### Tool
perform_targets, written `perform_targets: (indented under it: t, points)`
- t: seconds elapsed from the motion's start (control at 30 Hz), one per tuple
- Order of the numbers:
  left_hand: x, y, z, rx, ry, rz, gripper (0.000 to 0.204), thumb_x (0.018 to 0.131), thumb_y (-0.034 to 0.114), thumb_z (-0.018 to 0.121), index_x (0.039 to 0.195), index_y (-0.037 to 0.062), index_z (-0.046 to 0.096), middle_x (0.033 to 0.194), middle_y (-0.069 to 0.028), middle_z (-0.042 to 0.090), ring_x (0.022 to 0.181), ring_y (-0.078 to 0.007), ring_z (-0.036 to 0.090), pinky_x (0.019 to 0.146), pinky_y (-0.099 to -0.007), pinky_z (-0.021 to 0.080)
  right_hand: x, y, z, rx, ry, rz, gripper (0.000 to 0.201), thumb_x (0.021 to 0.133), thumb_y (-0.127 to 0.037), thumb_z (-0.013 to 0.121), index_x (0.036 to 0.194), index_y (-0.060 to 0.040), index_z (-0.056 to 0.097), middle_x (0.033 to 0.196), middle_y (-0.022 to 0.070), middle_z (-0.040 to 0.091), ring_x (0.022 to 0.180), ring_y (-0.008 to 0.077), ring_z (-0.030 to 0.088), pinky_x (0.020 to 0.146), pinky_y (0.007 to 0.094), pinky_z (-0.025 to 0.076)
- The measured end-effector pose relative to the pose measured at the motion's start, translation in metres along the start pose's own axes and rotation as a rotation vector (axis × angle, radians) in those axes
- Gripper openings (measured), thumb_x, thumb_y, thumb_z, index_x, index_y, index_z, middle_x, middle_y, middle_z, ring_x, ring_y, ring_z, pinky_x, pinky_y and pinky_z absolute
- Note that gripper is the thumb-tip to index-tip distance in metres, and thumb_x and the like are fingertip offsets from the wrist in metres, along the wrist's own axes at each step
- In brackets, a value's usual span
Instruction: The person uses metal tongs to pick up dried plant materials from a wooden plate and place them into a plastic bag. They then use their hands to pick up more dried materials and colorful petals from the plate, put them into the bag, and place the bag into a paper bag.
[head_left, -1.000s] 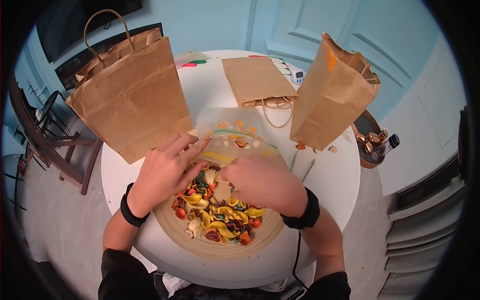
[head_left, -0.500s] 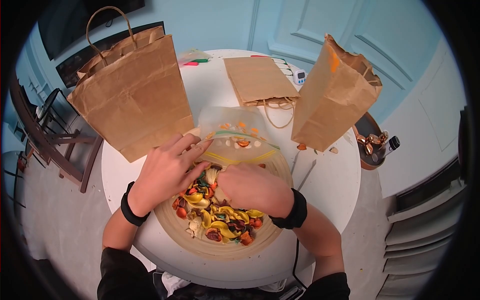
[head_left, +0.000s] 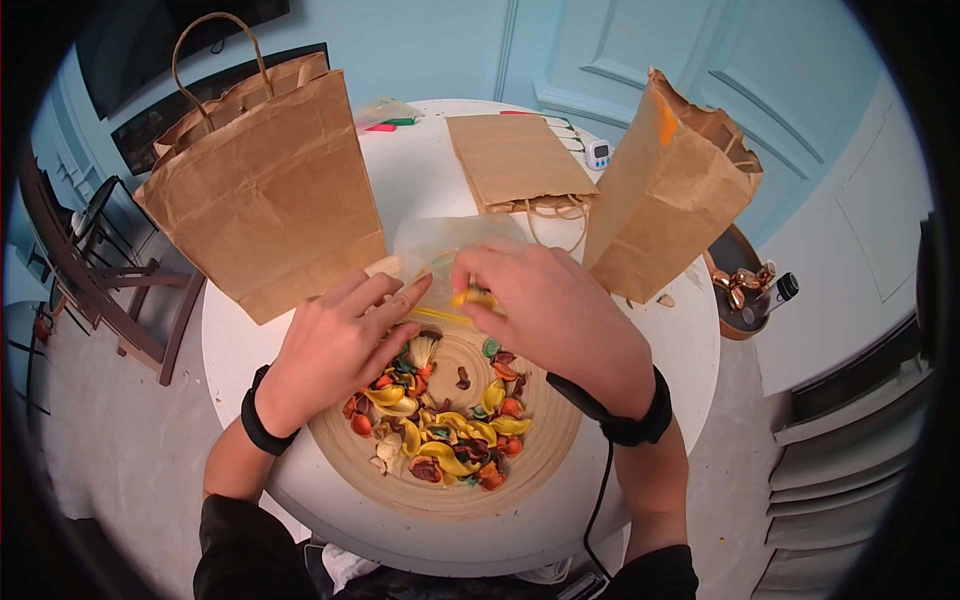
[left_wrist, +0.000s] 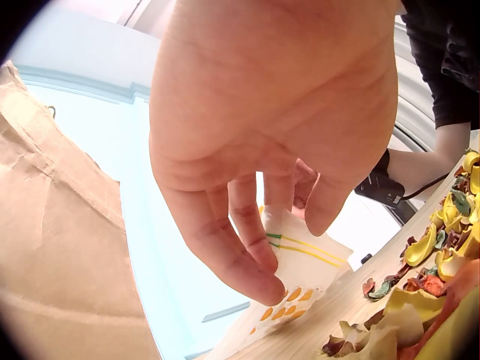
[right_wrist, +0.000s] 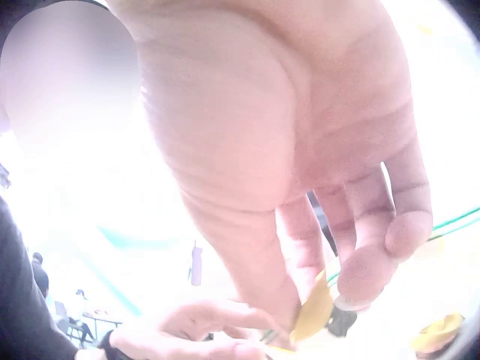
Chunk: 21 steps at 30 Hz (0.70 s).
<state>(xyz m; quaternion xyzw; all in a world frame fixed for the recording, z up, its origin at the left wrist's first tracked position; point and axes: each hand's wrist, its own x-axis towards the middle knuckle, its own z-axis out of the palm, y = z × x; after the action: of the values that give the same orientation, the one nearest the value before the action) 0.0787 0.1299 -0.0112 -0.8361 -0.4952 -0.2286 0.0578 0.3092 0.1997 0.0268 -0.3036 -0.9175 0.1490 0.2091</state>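
On a round wooden plate (head_left: 355,480) lies potpourri (head_left: 455,425), dried petals and pods in yellow, orange, brown and green. Beyond it a translucent zip bag (head_left: 420,235) lies at the plate's far edge, its mouth towards me. My left hand (head_left: 335,340) holds the mouth's left side; the left wrist view shows the bag's green and yellow zip strips (left_wrist: 307,251) by the fingers. Over the mouth, my right hand (head_left: 560,320) pinches a yellow dried petal (right_wrist: 313,311) and a dark piece (right_wrist: 343,322) shows beside it in the right wrist view.
A tall paper bag (head_left: 270,200) stands at the left and another paper bag (head_left: 665,200) at the right. Between them a flat paper bag (head_left: 520,160) lies near a small timer (head_left: 598,153). A brown tray (head_left: 745,325) sits past the table's right edge.
My right hand reached down into the potpourri, then rose forward to the zip bag's mouth with the yellow petal. Bare plate shows where it was. The left hand has stayed at the bag.
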Motion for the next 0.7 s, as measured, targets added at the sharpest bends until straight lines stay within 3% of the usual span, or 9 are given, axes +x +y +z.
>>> perform_targets:
  t: [0.07, 0.17, 0.27, 0.37, 0.57, 0.7]
  points:
    - [0.000, 0.001, -0.001, -0.005, 0.008, -0.016, 0.039, 0.092, 0.014, 0.070, 0.130, 0.0075, 0.069, 0.098, -0.0088, 0.065, 0.088, -0.0281, 0.064, 0.071, -0.0403, 0.054, -0.002, -0.007, 0.000, -0.048, 0.085, 0.053, 0.016, 0.085, -0.014, 0.074, 0.092, -0.0046, 0.063, 0.081, 0.0128, 0.066, 0.082, 0.0354, 0.066, 0.072, 0.0427, 0.051]
    - [-0.001, -0.004, 0.004, -0.018, 0.037, -0.008, 0.032, 0.093, 0.012, 0.069, 0.124, 0.0069, 0.072, 0.094, -0.0086, 0.065, 0.085, -0.0279, 0.064, 0.070, -0.0406, 0.054, -0.006, -0.007, 0.003, 0.044, -0.031, -0.099, 0.020, 0.085, -0.017, 0.076, 0.096, -0.0056, 0.064, 0.088, 0.0138, 0.066, 0.082, 0.0354, 0.066, 0.072, 0.0438, 0.051]
    - [-0.001, -0.003, 0.005, -0.016, 0.053, -0.014, 0.027, 0.092, 0.011, 0.069, 0.119, 0.0062, 0.074, 0.090, -0.0081, 0.065, 0.082, -0.0277, 0.064, 0.069, -0.0404, 0.053, -0.010, -0.005, 0.002, -0.028, -0.419, 0.031, 0.024, 0.085, -0.017, 0.076, 0.102, -0.0063, 0.064, 0.094, 0.0156, 0.066, 0.085, 0.0354, 0.066, 0.075, 0.0453, 0.052]
    - [-0.001, -0.004, 0.004, -0.011, 0.047, -0.032, 0.026, 0.092, 0.010, 0.069, 0.117, 0.0059, 0.074, 0.089, -0.0080, 0.065, 0.082, -0.0274, 0.064, 0.069, -0.0402, 0.054, -0.035, 0.015, 0.018, -0.077, -0.267, -0.061, 0.024, 0.084, -0.015, 0.075, 0.102, -0.0047, 0.063, 0.092, 0.0165, 0.066, 0.090, 0.0362, 0.066, 0.079, 0.0459, 0.053]
    - [-0.002, -0.005, 0.005, -0.016, 0.067, -0.034, 0.024, 0.093, 0.010, 0.069, 0.115, 0.0058, 0.075, 0.088, -0.0079, 0.065, 0.081, -0.0273, 0.064, 0.069, -0.0401, 0.053, -0.025, 0.014, 0.034, -0.169, -0.283, 0.134, 0.022, 0.080, -0.010, 0.073, 0.098, -0.0010, 0.064, 0.095, 0.0180, 0.068, 0.099, 0.0387, 0.066, 0.084, 0.0459, 0.052]
    - [-0.002, -0.005, 0.005, -0.007, 0.069, -0.029, 0.024, 0.093, 0.010, 0.068, 0.115, 0.0058, 0.075, 0.087, -0.0080, 0.064, 0.079, -0.0273, 0.063, 0.068, -0.0402, 0.053, -0.027, 0.031, 0.052, -0.160, -0.275, 0.023, 0.008, 0.083, -0.006, 0.060, 0.090, -0.0020, 0.060, 0.085, 0.0152, 0.063, 0.087, 0.0367, 0.062, 0.076, 0.0470, 0.049]
